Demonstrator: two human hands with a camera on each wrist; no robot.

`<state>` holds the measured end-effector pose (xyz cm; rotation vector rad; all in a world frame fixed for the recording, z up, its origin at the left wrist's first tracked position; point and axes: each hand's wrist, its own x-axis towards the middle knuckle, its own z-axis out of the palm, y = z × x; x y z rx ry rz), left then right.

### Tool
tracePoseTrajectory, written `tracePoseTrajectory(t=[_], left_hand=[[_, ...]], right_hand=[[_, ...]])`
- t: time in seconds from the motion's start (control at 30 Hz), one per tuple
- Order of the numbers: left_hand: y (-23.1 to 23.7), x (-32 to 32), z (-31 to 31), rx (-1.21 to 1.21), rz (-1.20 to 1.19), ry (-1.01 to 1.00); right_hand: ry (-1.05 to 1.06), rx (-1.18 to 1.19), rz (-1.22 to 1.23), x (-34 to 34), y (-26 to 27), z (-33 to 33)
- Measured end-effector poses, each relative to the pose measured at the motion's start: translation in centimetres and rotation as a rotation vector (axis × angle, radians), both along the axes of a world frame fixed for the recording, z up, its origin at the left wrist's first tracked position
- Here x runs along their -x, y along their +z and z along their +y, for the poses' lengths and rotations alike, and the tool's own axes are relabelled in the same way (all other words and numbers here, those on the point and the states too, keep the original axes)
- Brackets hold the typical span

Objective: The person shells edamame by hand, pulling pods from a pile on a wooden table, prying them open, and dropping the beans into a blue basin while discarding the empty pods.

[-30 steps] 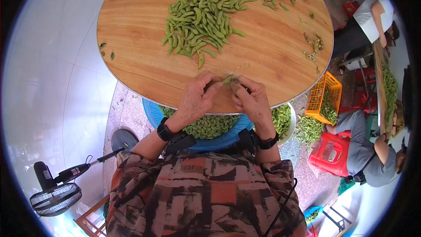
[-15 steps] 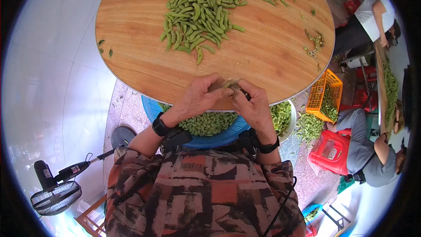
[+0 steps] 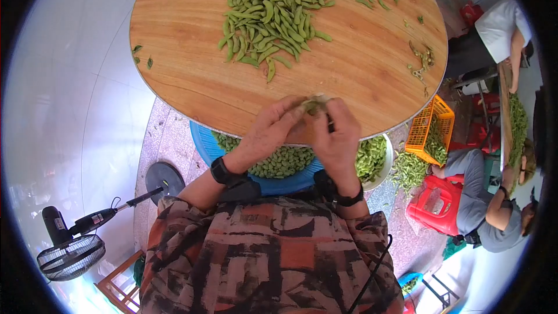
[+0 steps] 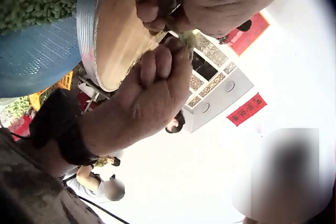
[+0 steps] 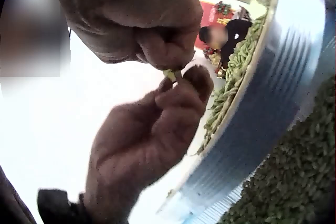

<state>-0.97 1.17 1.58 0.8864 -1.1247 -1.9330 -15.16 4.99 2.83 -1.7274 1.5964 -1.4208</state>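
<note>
At the near edge of the round wooden table, my left hand (image 3: pixel 270 131) and my right hand (image 3: pixel 339 139) meet fingertip to fingertip. Between them both pinch a small green pod (image 3: pixel 313 106), which is blurred in the head view. The left wrist view has the pod (image 4: pixel 188 37) as a pale green bit between the fingertips of my left hand (image 4: pixel 210 3) and right hand (image 4: pixel 149 90). In the right wrist view, a yellow-green tip (image 5: pixel 170 74) shows between both hands. Beyond them lies a heap of green pods (image 3: pixel 270 20).
Under the table edge stand a blue basin (image 3: pixel 200 139) of shelled beans and a white bowl (image 3: pixel 386 168) of green beans. A yellow crate (image 3: pixel 444 113) and red stool (image 3: pixel 433 203) are at the right, where people work at another table. A fan (image 3: pixel 70 256) stands left.
The right hand has turned and its fingers have shifted up slightly; the left fingertips have moved up toward them. The head view has shifted a little. At the right, a person's arm has reached farther over the other table.
</note>
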Motion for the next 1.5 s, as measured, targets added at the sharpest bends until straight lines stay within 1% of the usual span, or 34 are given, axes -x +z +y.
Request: tracePoseTrajectory(t=[0.03, 0.07, 0.1, 0.13, 0.17, 0.23, 0.3, 0.33, 0.43, 0.5, 0.53, 0.6, 0.63, 0.67, 0.7, 0.73, 0.77, 0.83, 0.87, 0.9, 0.93, 1.0, 1.03, 1.07, 1.1, 1.13, 1.17, 1.23, 1.3, 1.33, 1.37, 1.4, 1.43, 1.5], left_hand=[[0.2, -0.3, -0.2, 0.002, 0.002, 0.002], [0.4, -0.9, -0.4, -0.042, -0.008, -0.091], [0.5, -1.3, -0.5, -0.088, -0.02, -0.187], [0.2, -1.4, -0.5, -0.09, -0.02, -0.19], [-0.3, -1.5, -0.4, -0.132, 0.043, -0.179], [-0.5, -1.4, -0.4, -0.174, 0.105, -0.167], [-0.3, -1.1, -0.2, -0.159, 0.051, -0.037], [0.0, -0.9, 0.0, -0.158, 0.052, -0.038], [0.3, -0.6, 0.7, -0.018, -0.14, 0.022], [-0.2, -0.5, 1.0, 0.314, -0.417, 0.071], [-0.3, -0.6, 1.0, 0.314, -0.418, 0.069], [-0.5, -0.8, 1.1, 0.129, -0.159, 0.025], [-0.4, -0.9, 1.1, 0.129, -0.158, 0.025], [-0.4, -1.1, 1.0, -0.161, 0.118, -0.035], [-0.4, -1.2, 1.0, -0.45, 0.395, -0.093], [-0.6, -1.3, 1.0, -0.448, 0.396, -0.091], [-0.9, -1.5, 0.9, -0.448, 0.431, -0.127], [-0.7, -1.5, 0.7, -0.45, 0.465, -0.162], [-0.3, -1.5, 0.6, -0.261, 0.234, -0.143], [0.0, -1.5, 0.4, -0.07, 0.003, -0.123], [-0.2, -1.4, 0.2, -0.071, 0.003, -0.124], [-0.7, -1.4, 0.2, 0.376, -0.346, -0.036], [-0.6, -1.6, 0.3, 0.374, -0.347, -0.035], [-0.4, -1.9, 0.2, 0.618, -0.473, -0.028], [-0.3, -2.2, 0.3, 0.863, -0.598, -0.022], [-0.4, -2.3, 0.4, 0.862, -0.599, -0.021], [-0.7, -2.4, 0.5, 0.848, -0.62, -0.026], [-1.2, -2.2, 0.8, 0.833, -0.642, -0.028], [-1.3, -1.6, 1.4, 0.139, -0.13, 0.033], [-1.0, -1.8, 1.5, 0.141, -0.131, 0.033], [-0.4, -2.0, 1.7, 0.132, -0.195, -0.055], [0.1, -2.3, 1.8, 0.121, -0.26, -0.142], [0.5, -2.8, 2.0, 0.122, -0.26, -0.14], [0.9, -4.0, 2.1, 0.611, -0.446, -0.421]], right_hand=[[0.055, -0.065, -0.176, 0.9, 0.0, -0.1], [0.056, -0.063, -0.175, 1.4, 0.3, -0.1], [0.098, -0.211, -0.321, 1.9, 0.9, 0.2], [0.14, -0.359, -0.468, 2.3, 1.3, 0.4], [0.137, -0.36, -0.47, 2.7, 1.6, 0.4], [0.275, -0.528, -0.899, 3.4, 2.0, 0.2], [0.328, -0.571, -0.893, 3.6, 1.1, 0.3], [0.378, -0.615, -0.886, 3.6, 0.6, 0.3], [0.397, -0.629, -0.889, 3.2, -0.1, 0.6], [0.352, -0.629, -0.843, 2.6, 0.3, 0.6], [0.307, -0.629, -0.793, 2.5, 0.4, 0.7], [0.36, -0.632, -0.865, 2.8, -0.3, 0.6], [0.416, -0.634, -0.934, 2.9, -0.6, 0.6], [0.416, -0.634, -0.935, 3.1, -0.7, 0.5], [0.467, -0.65, -1.055, 3.2, -0.8, 0.5], [0.52, -0.663, -1.174, 3.3, -0.8, 0.4], [0.524, -0.664, -1.173, 3.1, -0.7, 0.4], [0.41, -0.61, -1.009, 2.7, -0.3, 0.5], [0.41, -0.612, -1.008, 2.4, 0.2, 0.7], [0.318, -0.64, -0.806, 2.0, 1.0, 0.8], [0.225, -0.662, -0.604, 1.8, 1.3, 1.0], [0.228, -0.599, -0.526, 1.6, -0.1, 1.3], [0.231, -0.532, -0.449, 1.5, -0.5, 1.4], [0.233, -0.532, -0.448, 1.4, -0.5, 1.5], [0.196, -0.433, -0.314, 1.1, -0.1, 1.5], [0.157, -0.335, -0.182, 0.7, 0.2, 1.5], [0.158, -0.335, -0.182, 0.2, 0.1, 1.4], [0.057, -0.104, -0.011, -0.7, -0.1, 1.4], [0.041, -0.085, 0.008, -1.4, 0.0, 1.4], [0.019, -0.065, 0.028, -1.5, 0.0, 1.4], [0.02, -0.065, 0.029, -0.9, 0.2, 1.4], [0.049, -0.153, -0.009, 0.4, 0.5, 1.5], [0.078, -0.239, -0.049, 2.0, 0.9, 1.6], [0.241, -0.288, 0.156, 6.5, 2.9, 2.5]])
